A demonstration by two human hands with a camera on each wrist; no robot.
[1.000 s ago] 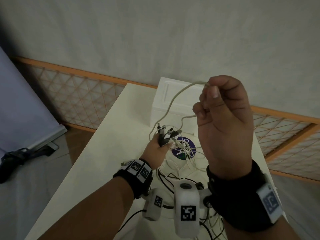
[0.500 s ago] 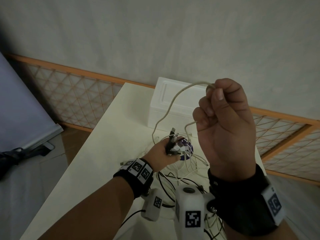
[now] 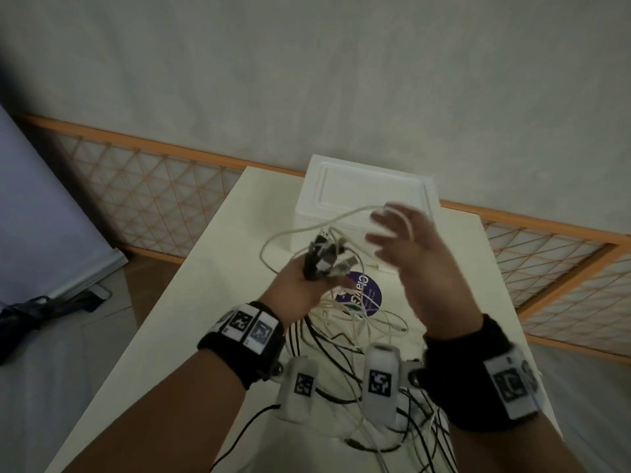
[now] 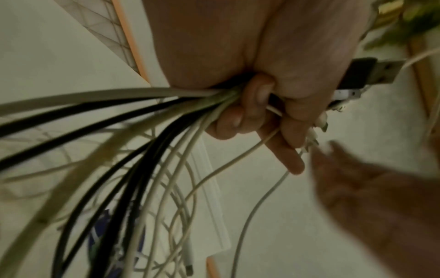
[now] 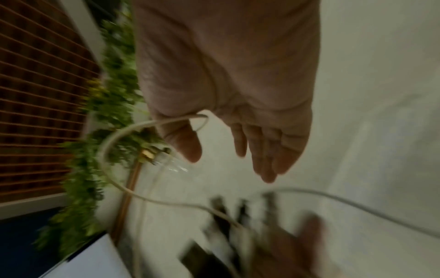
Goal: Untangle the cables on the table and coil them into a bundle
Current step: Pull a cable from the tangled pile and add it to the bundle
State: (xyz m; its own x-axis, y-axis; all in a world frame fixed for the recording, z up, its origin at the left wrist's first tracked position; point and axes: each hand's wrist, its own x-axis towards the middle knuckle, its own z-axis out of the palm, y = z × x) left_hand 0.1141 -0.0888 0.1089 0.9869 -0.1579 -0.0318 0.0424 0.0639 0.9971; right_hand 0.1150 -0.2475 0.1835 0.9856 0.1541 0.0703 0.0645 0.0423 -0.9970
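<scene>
My left hand (image 3: 305, 279) is raised over the table, gripping a bunch of black and white cable plugs (image 3: 322, 256) in a fist. In the left wrist view the left hand (image 4: 269, 105) grips several white and black cables (image 4: 142, 135), and a USB plug (image 4: 378, 72) sticks out past it. My right hand (image 3: 406, 247), blurred, is beside it with the fingers spread. A thin white cable (image 3: 307, 230) loops from the plugs over that hand. In the right wrist view the right hand (image 5: 238, 105) shows straight fingers, and the white cable (image 5: 133, 129) lies across the base of the thumb.
A tangle of black and white cables (image 3: 345, 343) lies on the cream table (image 3: 205, 308) under my wrists. A white box (image 3: 368, 196) stands at the table's far end, with a round purple sticker (image 3: 370, 297) in front of it. The table drops to the floor on the left and right.
My right hand has opened from its pinch on the white cable and dropped toward my left hand. My left hand has lifted the plug bunch higher.
</scene>
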